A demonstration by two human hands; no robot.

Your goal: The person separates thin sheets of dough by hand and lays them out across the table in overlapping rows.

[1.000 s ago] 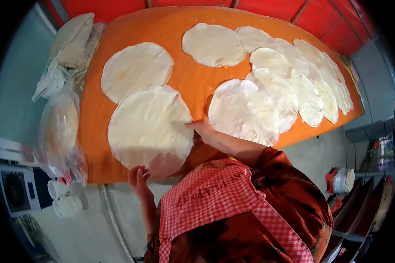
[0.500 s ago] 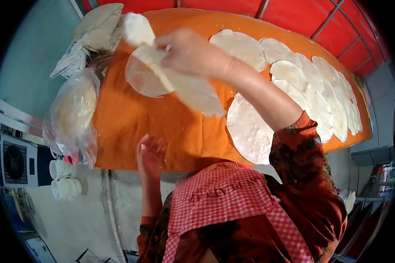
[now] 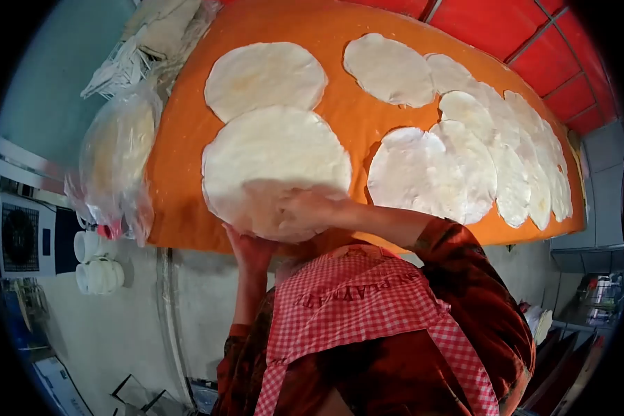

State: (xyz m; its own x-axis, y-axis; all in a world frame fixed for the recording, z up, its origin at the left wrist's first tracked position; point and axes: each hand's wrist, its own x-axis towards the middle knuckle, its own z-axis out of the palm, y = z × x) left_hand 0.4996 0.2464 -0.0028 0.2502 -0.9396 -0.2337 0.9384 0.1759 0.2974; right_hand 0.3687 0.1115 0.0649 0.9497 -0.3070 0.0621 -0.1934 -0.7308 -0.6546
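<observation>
A person in one checked apron (image 3: 347, 298) stands at the near edge of an orange work surface (image 3: 177, 187). The left hand (image 3: 251, 248) is at the near rim of the front dough round (image 3: 277, 152), its fingers partly hidden by the dough; whether they grip or merely support cannot be told. The right hand (image 3: 308, 208), blurred, is over the near part of the same round, fingers bent; whether dough is pinched between them cannot be told. The front round lies flat, its far rim meeting the back dough round (image 3: 263, 76). Judged from this arrangement, a one-sided pull at the near rim could stretch or tear the thin dough, a fold could crease if its faces stuck together, and a drag could disturb the back round where the two meet.

Counted: two rounds in the left column; at least seven in the overlapping group (image 3: 468, 166) at right, the exact number being hidden by overlap. One clear plastic bag (image 3: 118, 149) lies along the left edge; red panels (image 3: 485, 28) stand beyond the far edge.
</observation>
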